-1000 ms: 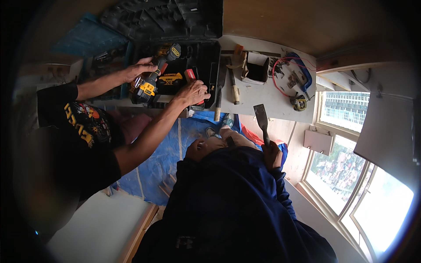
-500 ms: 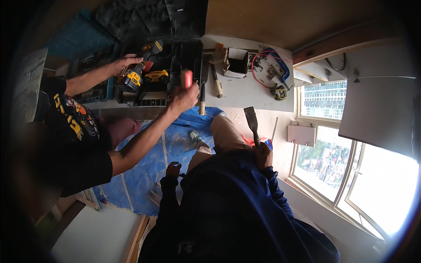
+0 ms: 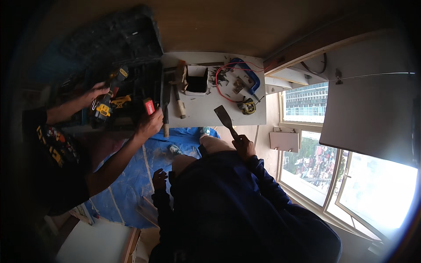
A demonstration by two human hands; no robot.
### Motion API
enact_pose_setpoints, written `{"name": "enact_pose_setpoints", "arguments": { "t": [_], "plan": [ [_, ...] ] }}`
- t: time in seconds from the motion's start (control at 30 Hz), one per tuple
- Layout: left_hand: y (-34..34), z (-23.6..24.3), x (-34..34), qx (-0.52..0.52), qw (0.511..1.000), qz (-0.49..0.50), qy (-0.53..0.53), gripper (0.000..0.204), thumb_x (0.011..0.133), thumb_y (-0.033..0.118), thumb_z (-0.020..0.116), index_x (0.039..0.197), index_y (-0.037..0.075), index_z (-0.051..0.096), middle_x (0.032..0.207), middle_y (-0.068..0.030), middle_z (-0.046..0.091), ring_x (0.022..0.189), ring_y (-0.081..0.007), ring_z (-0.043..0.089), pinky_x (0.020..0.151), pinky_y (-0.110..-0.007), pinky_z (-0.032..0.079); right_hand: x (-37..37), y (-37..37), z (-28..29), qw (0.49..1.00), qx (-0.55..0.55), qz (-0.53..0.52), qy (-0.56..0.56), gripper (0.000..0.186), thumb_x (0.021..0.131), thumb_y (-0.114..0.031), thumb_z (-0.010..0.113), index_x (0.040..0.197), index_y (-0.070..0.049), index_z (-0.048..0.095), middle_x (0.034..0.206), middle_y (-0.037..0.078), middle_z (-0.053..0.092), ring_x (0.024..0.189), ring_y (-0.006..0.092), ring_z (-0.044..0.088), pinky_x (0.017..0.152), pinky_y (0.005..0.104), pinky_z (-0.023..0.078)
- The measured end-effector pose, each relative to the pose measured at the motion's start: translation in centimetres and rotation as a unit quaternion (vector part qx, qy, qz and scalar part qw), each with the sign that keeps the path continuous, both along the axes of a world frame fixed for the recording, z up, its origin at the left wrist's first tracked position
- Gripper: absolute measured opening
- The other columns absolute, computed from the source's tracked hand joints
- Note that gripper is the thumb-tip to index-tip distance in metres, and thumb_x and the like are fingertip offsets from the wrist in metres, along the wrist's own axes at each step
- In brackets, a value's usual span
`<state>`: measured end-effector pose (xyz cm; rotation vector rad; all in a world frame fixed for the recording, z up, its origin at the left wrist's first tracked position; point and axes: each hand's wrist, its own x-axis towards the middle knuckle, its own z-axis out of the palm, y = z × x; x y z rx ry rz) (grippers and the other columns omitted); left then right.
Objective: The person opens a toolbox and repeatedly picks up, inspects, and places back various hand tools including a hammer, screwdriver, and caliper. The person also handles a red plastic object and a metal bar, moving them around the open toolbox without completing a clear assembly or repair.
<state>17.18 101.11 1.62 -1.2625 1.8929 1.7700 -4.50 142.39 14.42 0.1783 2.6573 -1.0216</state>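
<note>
My right hand point(image 3: 244, 147) is closed round the handle of a dark flat-bladed scraper point(image 3: 223, 116), its blade pointing up and overlapping the workbench's front edge in view. Down beside my left leg, my left hand point(image 3: 159, 179) hangs with loosely curled fingers apart and nothing visible in it. At the left stands a co-worker. One of the co-worker's hands point(image 3: 101, 90) holds a yellow and black cordless drill point(image 3: 103, 108) over a black tool case point(image 3: 147, 72). The other hand point(image 3: 151, 124) grips a small red object point(image 3: 149, 106).
On the workbench point(image 3: 210, 107) lie a hammer point(image 3: 179, 98), an open box point(image 3: 196, 80), a blue clamp point(image 3: 248, 72), a yellow tape measure point(image 3: 247, 106) and scattered screws or nails. A blue sheet point(image 3: 127, 184) covers the floor. An open window point(image 3: 372, 193) stands at the right.
My view has turned, so the bench sits further left and lower. My right hand has brought the scraper up closer to the bench. The co-worker's red object is lower, above the case's edge.
</note>
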Motion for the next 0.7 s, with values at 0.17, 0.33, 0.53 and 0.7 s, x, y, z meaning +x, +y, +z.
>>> {"name": "enact_pose_setpoints", "arguments": {
  "t": [0.17, 0.33, 0.53, 0.7],
  "plan": [
    [4.5, 4.4, -7.2, -0.070, 0.985, -0.095, 0.126, 0.036, 0.095, 0.025, 0.062, 0.126, 0.006, 0.060, 0.098, -0.0089, 0.070, 0.085, -0.0183, 0.068, 0.070, -0.032, 0.051, -5.5, 3.9, -3.1, 0.971, 0.047, 0.213, 0.099, 0.029, 0.088, -0.024, 0.072, 0.111, -0.008, 0.065, 0.096, 0.015, 0.068, 0.092, 0.0353, 0.065, 0.076, 0.0444, 0.053],
    [7.7, 6.3, -10.6, -0.154, 0.964, -0.175, 0.129, 0.029, 0.095, 0.017, 0.061, 0.121, 0.004, 0.063, 0.098, -0.0117, 0.071, 0.092, -0.0225, 0.069, 0.081, -0.035, 0.053, -9.5, 5.0, -4.8, 0.961, 0.067, 0.255, 0.089, 0.025, 0.086, -0.024, 0.071, 0.108, -0.014, 0.068, 0.095, 0.013, 0.062, 0.095, 0.0342, 0.058, 0.081, 0.0452, 0.049],
    [6.4, 4.5, -8.2, -0.141, 0.975, -0.140, 0.103, 0.028, 0.092, 0.015, 0.065, 0.119, 0.006, 0.065, 0.095, -0.0124, 0.071, 0.090, -0.0214, 0.069, 0.082, -0.035, 0.054, -11.4, 4.7, -7.3, 0.958, 0.049, 0.234, 0.158, 0.027, 0.085, -0.024, 0.072, 0.108, -0.012, 0.068, 0.096, 0.013, 0.060, 0.096, 0.0340, 0.059, 0.084, 0.0457, 0.047],
    [5.9, 2.7, -6.5, -0.183, 0.970, -0.143, 0.074, 0.030, 0.093, 0.015, 0.062, 0.121, 0.003, 0.063, 0.091, -0.0109, 0.070, 0.082, -0.0189, 0.068, 0.074, -0.032, 0.055, -10.9, 4.6, -8.5, 0.964, 0.051, 0.178, 0.190, 0.033, 0.082, -0.022, 0.075, 0.114, -0.012, 0.070, 0.097, 0.010, 0.064, 0.098, 0.0331, 0.062, 0.089, 0.0445, 0.047]
  ]
}}
